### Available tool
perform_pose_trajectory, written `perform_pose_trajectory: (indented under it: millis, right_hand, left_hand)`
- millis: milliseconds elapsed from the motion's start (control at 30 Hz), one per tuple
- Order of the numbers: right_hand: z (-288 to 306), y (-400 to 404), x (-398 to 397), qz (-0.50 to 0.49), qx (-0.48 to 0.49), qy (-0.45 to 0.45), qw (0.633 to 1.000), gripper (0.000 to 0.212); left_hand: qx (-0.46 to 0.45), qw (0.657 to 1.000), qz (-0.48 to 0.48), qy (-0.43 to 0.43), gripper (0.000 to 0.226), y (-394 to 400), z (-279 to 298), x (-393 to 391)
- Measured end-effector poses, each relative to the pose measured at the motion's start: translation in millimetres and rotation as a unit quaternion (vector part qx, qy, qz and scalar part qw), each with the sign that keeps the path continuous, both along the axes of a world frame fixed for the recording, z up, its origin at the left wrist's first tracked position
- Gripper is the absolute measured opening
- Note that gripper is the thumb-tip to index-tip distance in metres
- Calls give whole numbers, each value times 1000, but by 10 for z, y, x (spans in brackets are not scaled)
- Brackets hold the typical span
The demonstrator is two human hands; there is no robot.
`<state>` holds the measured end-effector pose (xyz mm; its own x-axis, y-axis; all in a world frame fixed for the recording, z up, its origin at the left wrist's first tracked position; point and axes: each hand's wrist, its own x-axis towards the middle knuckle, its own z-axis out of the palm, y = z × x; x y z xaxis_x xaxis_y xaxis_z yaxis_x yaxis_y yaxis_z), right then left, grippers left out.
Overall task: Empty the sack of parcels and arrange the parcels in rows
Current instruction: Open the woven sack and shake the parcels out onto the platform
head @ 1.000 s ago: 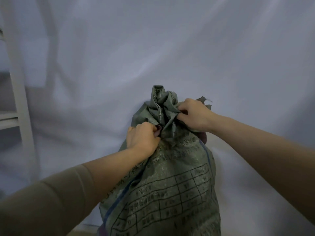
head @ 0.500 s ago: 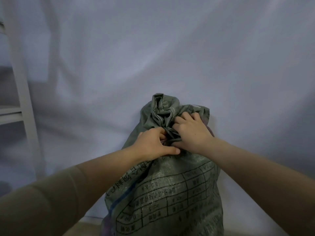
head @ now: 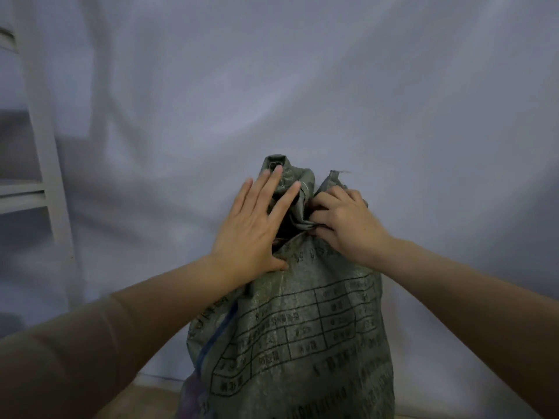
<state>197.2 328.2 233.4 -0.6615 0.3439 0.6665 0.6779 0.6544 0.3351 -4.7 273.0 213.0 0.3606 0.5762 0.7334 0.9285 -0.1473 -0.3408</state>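
Observation:
A full grey-green woven sack [head: 302,328] with a printed black grid stands upright in front of me, its bunched neck at the top. My left hand [head: 254,228] lies flat on the left of the neck, fingers straight and spread, tips on the gathered cloth. My right hand [head: 344,225] has its fingers curled into the folds on the right and pinches the sack's cloth. A dark gap shows between the hands at the mouth. No parcel is visible.
A white cloth [head: 272,101] covers the whole background behind and under the sack. A white shelf frame [head: 39,146] stands at the left edge. A strip of tan floor [head: 145,397] shows at the bottom left.
My left hand has let go of the neck and spread flat against it. My right hand keeps its pinch on the cloth. The neck has loosened and a dark gap has appeared.

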Motion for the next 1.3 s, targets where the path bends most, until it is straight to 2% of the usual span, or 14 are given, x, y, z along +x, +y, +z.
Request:
perform_pose_trajectory:
  millis: [100,233,300,433,533,600,667,733,800,1000,1100,1200,1233,1300]
  right_hand:
    - [47,-70,11,87,-52,33,994,15]
    - [-17,-83,102,114,-93,55,988,11]
    - [-54,-79,120,104,-102,55,988,15]
    - [-40,-88,210,15,-76,100,992,73]
    - [-29,-54,397,-72,-168,135,974,103]
    - [-90,12,518,-136,-242,101,955,89]
    - [-183,104,602,-163,-298,75,938,60]
    - [-261,181,621,-153,-302,86,937,31]
    - [-279,241,623,-138,-286,131,939,19]
    - [-274,210,588,-98,-244,179,948,14]
    - [-301,204,567,-88,-229,194,950,14]
    - [-310,200,570,-85,-224,204,949,14]
    - [-315,199,572,-83,-225,207,949,14]
    - [-318,187,575,-78,-225,215,947,14]
  left_hand:
    - [-40,999,37,0,133,49,80,50]
    - [-20,1000,-3,-17,42,101,-14,85]
    - [-38,999,4,-23,25,105,-41,90]
    - [-56,997,39,-37,25,121,-2,45]
    - [-38,997,42,-60,28,132,57,-38]
    - [-25,996,25,-82,27,148,77,-62]
    - [-1,996,-2,-88,25,171,79,-65]
    - [24,995,-24,-93,23,185,82,-74]
    - [33,993,-56,-101,18,180,95,-79]
    - [16,991,-97,-95,12,235,136,-148]
    - [-11,976,-117,-183,17,173,147,-117]
    - [-27,950,-150,-272,59,103,129,-69]
    - [-16,953,-159,-258,68,98,124,-76]
    - [19,969,-160,-187,59,104,132,-108]
